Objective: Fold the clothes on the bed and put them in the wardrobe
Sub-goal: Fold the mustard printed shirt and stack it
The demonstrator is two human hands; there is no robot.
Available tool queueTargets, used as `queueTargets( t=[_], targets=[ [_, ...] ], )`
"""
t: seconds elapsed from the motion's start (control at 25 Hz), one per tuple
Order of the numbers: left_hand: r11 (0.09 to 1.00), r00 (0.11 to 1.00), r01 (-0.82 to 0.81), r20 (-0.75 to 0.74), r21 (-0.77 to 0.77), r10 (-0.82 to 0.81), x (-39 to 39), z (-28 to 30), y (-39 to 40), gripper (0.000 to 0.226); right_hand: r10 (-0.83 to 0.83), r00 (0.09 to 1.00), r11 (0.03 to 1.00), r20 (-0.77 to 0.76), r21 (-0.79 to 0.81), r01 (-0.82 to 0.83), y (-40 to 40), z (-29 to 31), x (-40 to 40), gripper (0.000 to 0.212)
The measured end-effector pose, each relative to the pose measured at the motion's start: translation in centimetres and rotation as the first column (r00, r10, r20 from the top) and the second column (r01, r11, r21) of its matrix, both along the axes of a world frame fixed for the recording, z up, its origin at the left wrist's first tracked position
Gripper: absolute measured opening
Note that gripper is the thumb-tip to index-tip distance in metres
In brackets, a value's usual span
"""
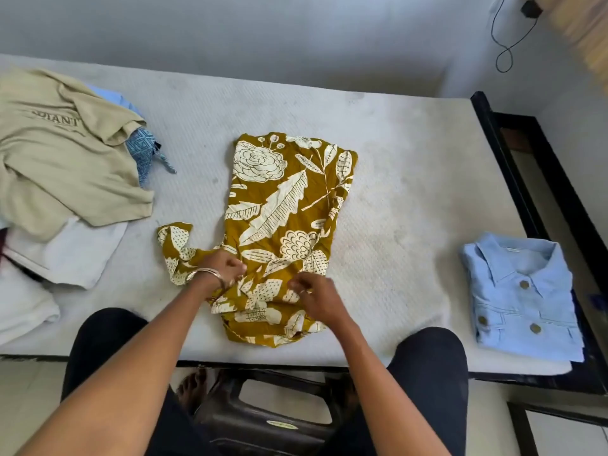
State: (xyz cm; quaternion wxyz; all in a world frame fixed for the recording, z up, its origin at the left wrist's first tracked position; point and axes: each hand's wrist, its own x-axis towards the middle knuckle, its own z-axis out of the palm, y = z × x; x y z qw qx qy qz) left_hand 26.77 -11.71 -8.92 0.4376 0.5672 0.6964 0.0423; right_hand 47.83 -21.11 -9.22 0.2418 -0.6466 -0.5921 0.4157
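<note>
The mustard floral top lies flat in the middle of the bed, its length running away from the person and its near end just at the bed's front edge, within easy reach of both arms. The left hand, a bangle at its wrist, pinches the cloth where the loose sleeve joins the body; that sleeve trails off to the left, so this grip looks meant to draw it in over the body and square up the side. The right hand has its fingers curled onto the fabric near the top's middle, seemingly pinching a gather there, probably to pin the body down while the other side is pulled across. The right edge of the top already looks turned in, which suggests a fold part done. A folded blue shirt sits well apart at the right end of the bed, buttons up, likely parked as finished and waiting for the wardrobe, which is not in view. At the left end a beige shirt sprawls unfolded over a patterned blue piece and a white garment, a heap kept clear of the working space and, by my reading, yet to be folded.
</note>
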Motion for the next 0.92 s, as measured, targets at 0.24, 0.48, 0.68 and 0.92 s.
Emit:
queueTargets(
  t=[0.24,0.48,0.68,0.92],
  targets=[
    [0.956,0.975,0.211,0.033,0.207,-0.222,11.0,-2.6,2.5,0.036,-0.464,0.878,0.882,0.118,-0.034,0.471,9.0,-1.8,7.1,0.026],
    [0.938,0.944,0.322,0.034,0.13,-0.328,15.9,-6.3,5.2,0.052,-0.448,0.894,0.872,0.013,-0.211,0.441,20.1,-4.0,10.4,0.048],
    [0.966,0.952,0.255,0.167,0.032,-0.256,15.4,-7.8,6.5,0.026,-0.551,0.827,0.818,-0.113,-0.266,0.509,26.2,-6.7,11.4,0.062],
    [0.984,0.955,0.176,0.246,-0.009,-0.168,13.6,-8.2,5.7,0.031,-0.071,0.922,0.997,0.381,0.011,0.073,28.5,-5.4,8.0,0.055]
  ],
)
